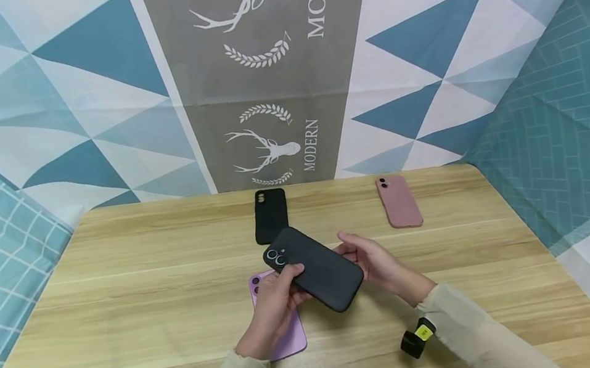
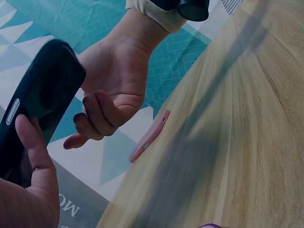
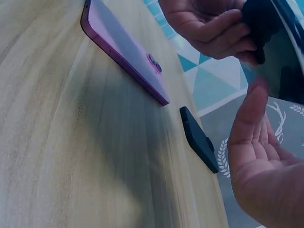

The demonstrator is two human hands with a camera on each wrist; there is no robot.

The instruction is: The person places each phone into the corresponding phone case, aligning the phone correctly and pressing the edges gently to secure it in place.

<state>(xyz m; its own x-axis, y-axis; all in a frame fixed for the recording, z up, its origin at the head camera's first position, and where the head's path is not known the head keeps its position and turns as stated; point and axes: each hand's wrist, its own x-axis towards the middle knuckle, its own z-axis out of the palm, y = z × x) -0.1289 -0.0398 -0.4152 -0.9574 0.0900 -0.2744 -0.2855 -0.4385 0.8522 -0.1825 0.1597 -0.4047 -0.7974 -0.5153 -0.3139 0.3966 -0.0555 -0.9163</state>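
Observation:
A black phone (image 1: 324, 268) with two round camera lenses is held tilted above the table, its back facing up in the head view. My left hand (image 1: 273, 308) grips its left side, thumb on the back and fingers underneath. My right hand (image 1: 377, 265) is at the phone's right edge, fingers loosely bent and partly behind it; in the left wrist view that hand (image 2: 114, 80) shows nothing in its palm. Below the left hand lies a purple phone (image 1: 291, 341), partly covered by the hand and the black phone.
Behind the held phone lies a black phone case (image 1: 272, 217) near the table's back edge. To the right, a pink phone-shaped piece (image 1: 400, 202) with two dark camera circles rests on the wooden table (image 1: 121, 306). A patterned cloth (image 1: 107, 78) rises behind the table.

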